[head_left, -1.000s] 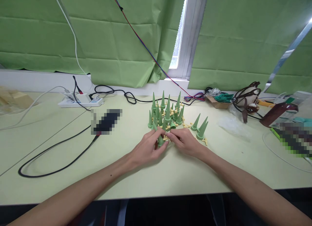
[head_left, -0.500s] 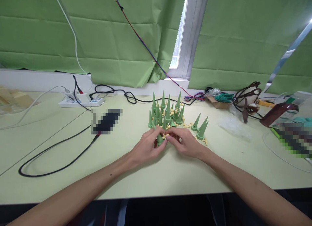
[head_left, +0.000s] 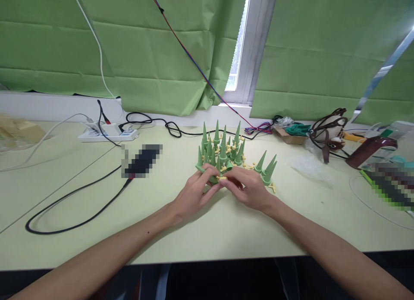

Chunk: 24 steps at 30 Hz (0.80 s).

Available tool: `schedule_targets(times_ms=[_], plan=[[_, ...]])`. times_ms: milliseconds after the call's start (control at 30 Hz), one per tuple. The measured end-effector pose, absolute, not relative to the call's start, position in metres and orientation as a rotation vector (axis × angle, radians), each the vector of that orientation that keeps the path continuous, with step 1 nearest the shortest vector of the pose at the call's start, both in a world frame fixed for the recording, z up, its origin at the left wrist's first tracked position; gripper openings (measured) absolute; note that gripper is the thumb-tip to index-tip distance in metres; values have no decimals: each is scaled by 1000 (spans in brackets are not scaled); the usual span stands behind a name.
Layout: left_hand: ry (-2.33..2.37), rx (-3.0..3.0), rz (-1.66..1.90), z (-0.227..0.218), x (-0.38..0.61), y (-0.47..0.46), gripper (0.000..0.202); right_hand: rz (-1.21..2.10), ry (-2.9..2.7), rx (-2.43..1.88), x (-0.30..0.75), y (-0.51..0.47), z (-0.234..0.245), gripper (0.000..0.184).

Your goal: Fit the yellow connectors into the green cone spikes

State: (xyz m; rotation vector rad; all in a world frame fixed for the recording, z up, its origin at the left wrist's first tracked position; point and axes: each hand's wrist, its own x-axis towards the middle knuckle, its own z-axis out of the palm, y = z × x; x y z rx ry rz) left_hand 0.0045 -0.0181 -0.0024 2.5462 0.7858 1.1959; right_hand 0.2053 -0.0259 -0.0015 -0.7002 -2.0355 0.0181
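Note:
My left hand grips a green plastic cone spike, which lies on its side between the fingers. My right hand pinches a small yellow connector piece against the wide end of that spike. Just behind both hands stands a cluster of several upright green cone spikes, with small yellow pieces scattered among them. Three more green spikes stand to the right of my right hand.
The pale green table also bears a white power strip, a looping black cable, a blurred dark object, a bag with brown straps and clutter at the right. Green curtains hang behind.
The spike in my left hand has tipped from nearly upright to lying sideways, and both hands have lifted slightly toward the cluster. My right hand still presses the yellow piece to it.

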Motion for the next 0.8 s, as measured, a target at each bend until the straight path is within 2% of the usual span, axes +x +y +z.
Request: schedule_targets(times_ms=[233,300,433,667,800], plan=[[692,2702,1323,-3,5,-18,9,-112,-2035,-709,205,-28,1,39],[659,2716,1374,-2,5,-18,12,-92,-2026,-699,205,-29,2,35],[566,2639,1490,-1,5,-19,23,-48,-1964,-627,204,-34,3,11],[437,2500,1532,0,7,-22,33,-97,-1944,-525,201,-42,4,27],[394,2432,1510,0,8,-23,35,-156,-1957,-522,200,-43,4,21]])
